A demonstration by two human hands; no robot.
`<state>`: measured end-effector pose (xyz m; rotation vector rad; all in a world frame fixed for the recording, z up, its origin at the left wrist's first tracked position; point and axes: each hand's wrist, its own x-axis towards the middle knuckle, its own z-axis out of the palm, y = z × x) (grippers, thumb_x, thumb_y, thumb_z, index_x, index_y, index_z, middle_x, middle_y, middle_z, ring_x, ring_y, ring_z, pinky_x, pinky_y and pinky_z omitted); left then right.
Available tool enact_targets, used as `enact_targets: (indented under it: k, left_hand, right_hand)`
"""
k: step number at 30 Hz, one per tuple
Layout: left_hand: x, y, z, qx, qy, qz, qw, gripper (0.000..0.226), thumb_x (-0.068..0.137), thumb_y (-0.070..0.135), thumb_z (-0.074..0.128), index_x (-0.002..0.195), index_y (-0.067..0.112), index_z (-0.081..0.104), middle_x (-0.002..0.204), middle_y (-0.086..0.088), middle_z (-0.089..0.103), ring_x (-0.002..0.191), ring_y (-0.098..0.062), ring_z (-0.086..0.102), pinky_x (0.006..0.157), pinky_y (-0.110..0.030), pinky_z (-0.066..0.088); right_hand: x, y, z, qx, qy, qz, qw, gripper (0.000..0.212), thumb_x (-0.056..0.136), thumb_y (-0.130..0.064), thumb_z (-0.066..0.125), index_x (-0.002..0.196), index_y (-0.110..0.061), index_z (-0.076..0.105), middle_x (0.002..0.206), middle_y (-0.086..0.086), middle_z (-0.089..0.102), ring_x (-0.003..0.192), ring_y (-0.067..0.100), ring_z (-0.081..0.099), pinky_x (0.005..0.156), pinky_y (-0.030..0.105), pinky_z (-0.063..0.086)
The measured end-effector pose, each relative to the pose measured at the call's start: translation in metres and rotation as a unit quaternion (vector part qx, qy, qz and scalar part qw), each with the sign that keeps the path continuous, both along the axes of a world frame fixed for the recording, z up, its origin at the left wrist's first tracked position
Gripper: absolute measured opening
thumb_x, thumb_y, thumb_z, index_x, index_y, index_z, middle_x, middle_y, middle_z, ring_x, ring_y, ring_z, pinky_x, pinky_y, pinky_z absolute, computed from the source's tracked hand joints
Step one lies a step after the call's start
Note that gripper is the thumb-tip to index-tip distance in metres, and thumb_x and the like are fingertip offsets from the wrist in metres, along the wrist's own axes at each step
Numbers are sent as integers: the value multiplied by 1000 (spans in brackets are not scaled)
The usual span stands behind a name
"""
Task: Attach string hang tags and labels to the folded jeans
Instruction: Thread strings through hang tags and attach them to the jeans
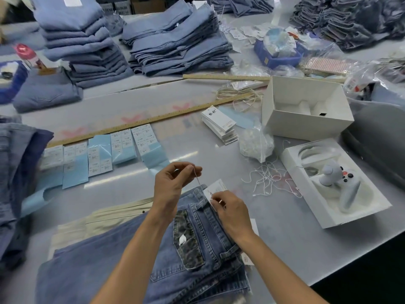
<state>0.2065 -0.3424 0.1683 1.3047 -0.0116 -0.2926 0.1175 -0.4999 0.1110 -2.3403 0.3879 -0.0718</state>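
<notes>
Folded blue jeans [122, 260] with a patterned back pocket lie at the table's near edge. My left hand [173, 183] pinches a thin white string [197, 177] that runs down to the waistband. My right hand [232, 212] pinches a white hang tag [215, 186] at the waistband's belt loop. A stack of white hang tags [220, 123] sits mid-table, with loose white strings [268, 178] to the right. Blue-backed label sheets [98, 154] lie in a row on the left.
Stacks of folded jeans [175, 44] stand at the back and left [15, 172]. A long wooden ruler [142, 121] crosses the table. An open white box [304, 108], a tray with a white controller [337, 178] and a bag of fasteners [255, 143] sit right.
</notes>
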Motion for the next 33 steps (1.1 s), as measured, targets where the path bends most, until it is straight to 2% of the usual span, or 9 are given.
enact_targets:
  k: [3, 7, 11, 13, 17, 21, 24, 28, 33]
  left_hand:
    - [-2, -5, 4, 23, -31, -14, 999, 12, 94, 7, 68, 103, -1, 70, 95, -16, 78, 94, -32, 75, 88, -32, 59]
    - [-9, -10, 5, 62, -59, -43, 995, 8, 93, 4, 70, 100, 1, 73, 87, -12, 78, 86, -27, 75, 84, -30, 60]
    - [-20, -20, 5, 112, -91, -84, 986, 8, 92, 3, 71, 94, 9, 76, 84, -5, 77, 80, -18, 73, 77, -25, 58]
    - [-24, -23, 5, 122, -101, -101, 982, 9, 93, 5, 71, 93, 12, 76, 86, -4, 77, 81, -17, 72, 76, -25, 58]
    - [-28, -20, 4, 131, -105, -102, 981, 11, 92, 4, 72, 93, 13, 77, 85, -3, 77, 80, -17, 72, 74, -25, 56]
    - [-34, -14, 4, 109, -91, -85, 986, 22, 90, 2, 74, 96, 23, 77, 87, -4, 77, 82, -18, 72, 76, -25, 57]
    - [-36, -11, 6, 92, -101, -91, 986, 25, 91, 2, 72, 102, 24, 65, 84, -9, 73, 81, -22, 70, 76, -29, 58]
    - [-38, -13, 8, 84, -105, -105, 985, 31, 94, -2, 66, 98, 26, 54, 85, -10, 72, 83, -20, 70, 80, -31, 57]
    - [-39, -17, 7, 111, -124, -106, 980, 33, 95, -12, 58, 95, 18, 44, 82, -5, 66, 80, -17, 62, 77, -30, 52]
  right_hand:
    - [4, -4, 13, 29, -38, 11, 999, 5, 95, -21, 68, 99, -19, 71, 94, -9, 69, 83, 7, 63, 80, 31, 55]
    - [1, -14, 46, 170, -103, -2, 980, 9, 92, -16, 73, 93, -25, 73, 89, -13, 73, 88, 7, 69, 81, 18, 54]
    - [-4, -19, 75, 329, -116, -6, 937, 8, 94, -14, 69, 95, -21, 72, 95, 0, 77, 94, 18, 73, 85, 25, 57]
    - [-5, -19, 82, 375, -117, -14, 919, 8, 94, -14, 68, 95, -21, 72, 95, 6, 76, 94, 22, 73, 86, 29, 58]
    - [-6, -15, 81, 422, -106, -41, 899, 6, 94, -12, 69, 93, -17, 73, 91, 12, 75, 88, 26, 72, 84, 32, 59]
    - [-8, -8, 76, 444, -90, -70, 889, 8, 93, -10, 71, 92, -18, 75, 86, 9, 75, 79, 19, 70, 80, 29, 58]
    - [-9, -6, 77, 455, -86, -82, 883, 9, 92, -9, 71, 93, -16, 76, 87, 10, 74, 83, 19, 71, 80, 27, 58]
    - [-9, -1, 79, 461, -70, -85, 880, 8, 93, -10, 70, 96, -14, 77, 90, 11, 76, 85, 22, 71, 83, 31, 60]
    - [-11, 5, 80, 474, -57, -109, 872, 13, 93, -7, 70, 89, -16, 78, 78, 9, 72, 70, 21, 64, 72, 33, 61]
